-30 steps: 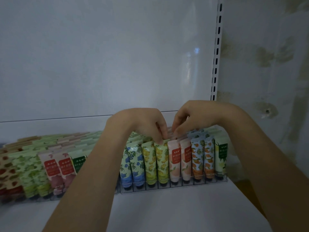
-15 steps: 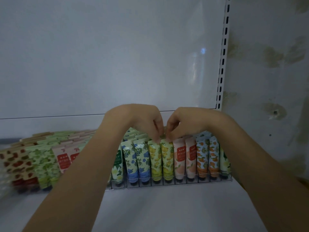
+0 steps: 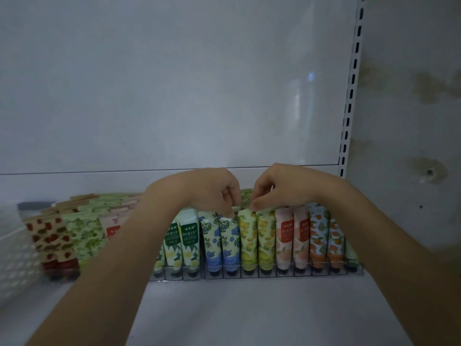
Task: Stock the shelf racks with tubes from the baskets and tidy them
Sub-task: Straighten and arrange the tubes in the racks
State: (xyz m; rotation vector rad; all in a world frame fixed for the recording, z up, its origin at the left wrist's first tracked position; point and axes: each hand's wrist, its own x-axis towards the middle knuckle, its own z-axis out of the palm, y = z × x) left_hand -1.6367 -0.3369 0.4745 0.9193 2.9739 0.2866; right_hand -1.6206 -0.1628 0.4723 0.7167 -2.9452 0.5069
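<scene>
Tubes (image 3: 284,236) are standing cap-down in the clear rack (image 3: 274,273) on the shelf (image 3: 249,318). My left grip (image 3: 209,193) is pinching a blue tube (image 3: 230,239) by its crimp, and my right grip (image 3: 282,188) is seemingly pinching a yellow tube (image 3: 247,236). I'm aiming to ease both upright without tipping neighbours.

Both hands up over the middle of the clear rack (image 3: 274,273) — left hand (image 3: 212,193) pinching a blue-flowered tube (image 3: 230,237) by its top, right hand (image 3: 277,188) pinching the neighbouring yellow tube (image 3: 247,237). White basket (image 3: 17,258) sits left of the rack.

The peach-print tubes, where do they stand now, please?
Head view, right of centre in the rack: the peach-print tubes stand between the yellow tubes and the orange-print tubes.
</scene>
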